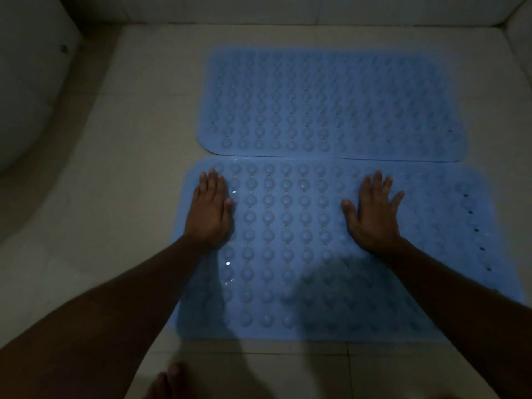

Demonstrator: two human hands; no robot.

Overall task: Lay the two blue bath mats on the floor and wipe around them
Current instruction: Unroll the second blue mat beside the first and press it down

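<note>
Pressing nearer mat (288,254) with left hand (211,211) and right hand (372,214), fingers straight, gripping nothing.
Lying edge to edge with farther mat (331,102) on floor (138,168).

Light: dim all over, floor tiles (138,139) palest
Shadows: my own, dark across the near mat (288,226)
Glare: small glints beside my left hand (211,208)
Focus: far mat (325,105) soft and blurred
Edges: corners bend and darken
</note>
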